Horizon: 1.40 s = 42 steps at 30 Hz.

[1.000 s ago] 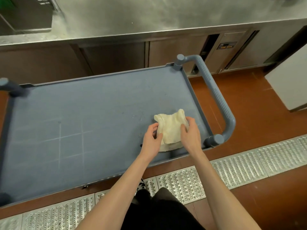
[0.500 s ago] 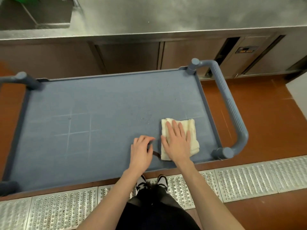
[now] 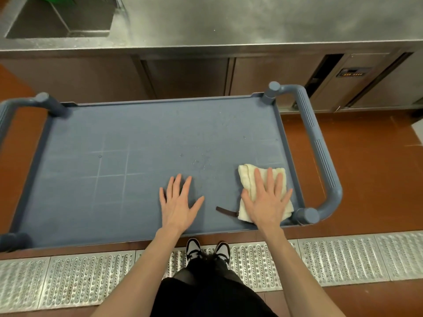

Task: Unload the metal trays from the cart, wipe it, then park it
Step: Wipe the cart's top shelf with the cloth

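A blue-grey plastic cart (image 3: 114,143) stands in front of me, and no trays are on its top shelf. A folded cream cloth (image 3: 248,177) lies near the shelf's front right corner, with a dark loop tag (image 3: 225,211) sticking out to its left. My right hand (image 3: 266,200) presses flat on the cloth with straight fingers. My left hand (image 3: 178,202) rests flat on the bare shelf to the left of the cloth, fingers spread. Small water drops (image 3: 201,160) sit on the shelf beyond my hands.
A steel counter (image 3: 251,24) with a sink (image 3: 61,19) at the left runs behind the cart. The cart's right handle (image 3: 320,147) curves over the red floor (image 3: 370,161). A metal drain grate (image 3: 332,259) runs under my feet.
Both hands were folding the cloth a second ago. My right hand has since flattened on it and slid it right. My left hand let go and spread flat on the shelf.
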Each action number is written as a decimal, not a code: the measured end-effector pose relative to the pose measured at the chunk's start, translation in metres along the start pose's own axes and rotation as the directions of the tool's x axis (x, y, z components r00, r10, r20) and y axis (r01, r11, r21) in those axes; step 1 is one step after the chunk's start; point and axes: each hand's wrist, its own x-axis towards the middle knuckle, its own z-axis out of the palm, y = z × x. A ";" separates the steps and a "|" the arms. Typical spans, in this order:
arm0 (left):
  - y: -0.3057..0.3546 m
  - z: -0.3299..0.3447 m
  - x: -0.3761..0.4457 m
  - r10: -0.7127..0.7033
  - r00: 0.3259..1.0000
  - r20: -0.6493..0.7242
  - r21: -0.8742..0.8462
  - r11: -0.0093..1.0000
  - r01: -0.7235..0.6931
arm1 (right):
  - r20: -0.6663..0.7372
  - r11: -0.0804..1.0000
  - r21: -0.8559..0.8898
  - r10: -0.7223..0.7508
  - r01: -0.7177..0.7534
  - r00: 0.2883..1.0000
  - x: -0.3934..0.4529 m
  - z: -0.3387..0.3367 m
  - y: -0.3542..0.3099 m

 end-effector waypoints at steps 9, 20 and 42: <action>-0.005 0.007 -0.001 -0.008 1.000 -0.027 -0.021 1.000 0.007 | -0.018 0.996 -0.005 -0.090 0.090 0.996 -0.005 0.005 -0.007; -0.004 0.004 -0.001 -0.044 0.998 -0.037 -0.113 0.993 0.040 | -0.006 0.982 0.011 -0.186 0.186 0.982 -0.013 0.011 -0.024; -0.002 -0.001 0.001 -0.057 0.998 0.001 -0.158 0.986 0.057 | -0.075 0.998 0.013 0.069 -0.068 0.995 -0.007 0.006 -0.010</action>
